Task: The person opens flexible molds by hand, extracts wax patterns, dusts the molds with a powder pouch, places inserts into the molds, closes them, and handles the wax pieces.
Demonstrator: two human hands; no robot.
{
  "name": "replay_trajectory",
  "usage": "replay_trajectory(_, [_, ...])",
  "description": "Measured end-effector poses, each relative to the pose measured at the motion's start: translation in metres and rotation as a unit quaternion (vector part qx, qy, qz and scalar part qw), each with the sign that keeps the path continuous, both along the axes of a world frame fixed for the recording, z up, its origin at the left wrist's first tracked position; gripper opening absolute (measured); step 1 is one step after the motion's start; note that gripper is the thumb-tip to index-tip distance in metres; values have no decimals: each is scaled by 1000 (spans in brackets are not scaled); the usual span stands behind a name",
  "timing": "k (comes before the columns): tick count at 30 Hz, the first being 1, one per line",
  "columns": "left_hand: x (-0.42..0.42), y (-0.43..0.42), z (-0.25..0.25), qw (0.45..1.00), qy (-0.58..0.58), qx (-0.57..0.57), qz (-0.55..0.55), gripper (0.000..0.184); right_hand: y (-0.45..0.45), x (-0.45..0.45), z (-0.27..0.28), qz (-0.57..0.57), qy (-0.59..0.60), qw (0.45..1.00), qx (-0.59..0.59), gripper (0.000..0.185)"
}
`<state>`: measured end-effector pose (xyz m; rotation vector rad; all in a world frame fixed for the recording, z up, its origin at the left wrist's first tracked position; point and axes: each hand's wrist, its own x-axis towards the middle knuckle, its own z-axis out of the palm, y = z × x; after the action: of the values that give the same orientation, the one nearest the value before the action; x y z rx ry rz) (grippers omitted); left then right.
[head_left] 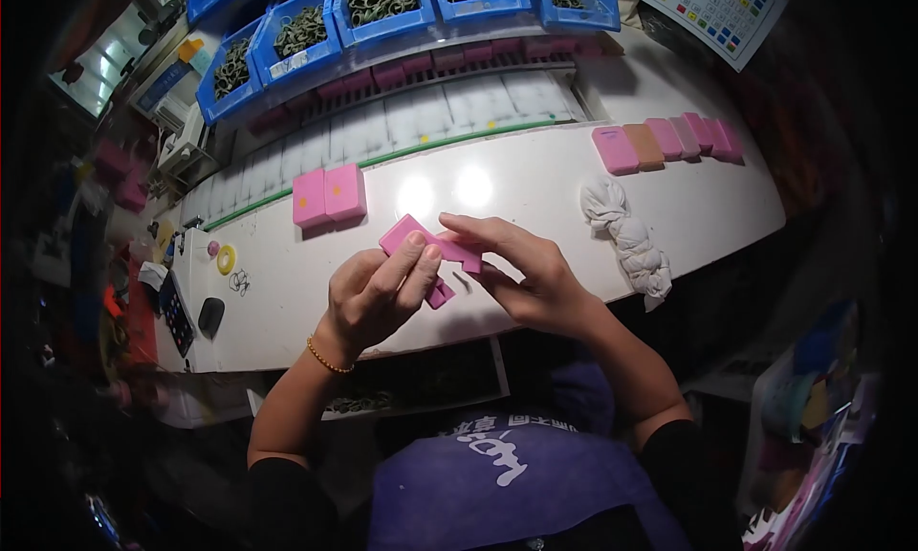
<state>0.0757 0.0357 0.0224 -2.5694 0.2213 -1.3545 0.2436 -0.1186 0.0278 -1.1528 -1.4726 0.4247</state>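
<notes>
Above the white table, my left hand [387, 288] is closed on a pink block [404, 231], its thumb and fingers pinching the middle. The pink piece looks opened or notched, with one part reaching right and another part [439, 294] hanging below my left fingers. My right hand [521, 269] is at the piece's right end, fingers apart, thumb and fingers around that end; whether they press on it is hard to tell. A small greyish sliver [463, 281] shows just under the piece, between my hands.
Two pink blocks [327, 196] stand behind my left hand. A row of pink and tan blocks [666, 140] and a twisted white cloth [626, 240] are at the right. Blue bins [382, 27] line the back. A yellow tape roll [226, 259] and black mouse [211, 317] lie left.
</notes>
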Motion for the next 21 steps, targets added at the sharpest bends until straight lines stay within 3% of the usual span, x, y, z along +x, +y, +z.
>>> replay_trajectory(2, [1,1,-2,998,11,-69,-6,49,1,-2,-3,4,15,1000,-3,64])
replay_trajectory(4, [0,-9,-4,974,39,-223,-10,60,-5,-8,1,-9,0,999,-48,59])
replay_trajectory(6, [-2,-24,-6,902,98,-420,-11,62,-7,-9,1,-21,-24,998,-63,60])
replay_trajectory(8, [-7,-27,-19,876,110,-469,-5,57,-9,-7,-4,-51,-81,993,-69,56])
replay_trajectory(10, [-12,-24,-25,809,99,-579,39,50,-11,-5,-7,-91,-62,987,-119,49])
replay_trajectory(11, [-16,-22,-27,792,82,-603,48,46,-11,-4,-20,-103,-120,981,-113,49])
replay_trajectory(12, [-18,-18,-32,715,43,-698,11,46,-9,-5,-35,-115,-177,972,-107,49])
replay_trajectory(14, [-25,-11,-37,708,64,-700,69,47,-13,-21,-54,-87,-253,956,-118,50])
replay_trajectory(16, [-26,-12,-37,684,61,-725,53,48,-21,-44,-67,-62,-344,931,-108,49])
replay_trajectory(17, [-27,-13,-37,657,59,-751,34,48,-27,-55,-67,-47,-344,932,-100,48])
replay_trajectory(21, [-30,-17,-43,643,110,-758,24,52,-44,-71,-57,46,-292,955,-21,38])
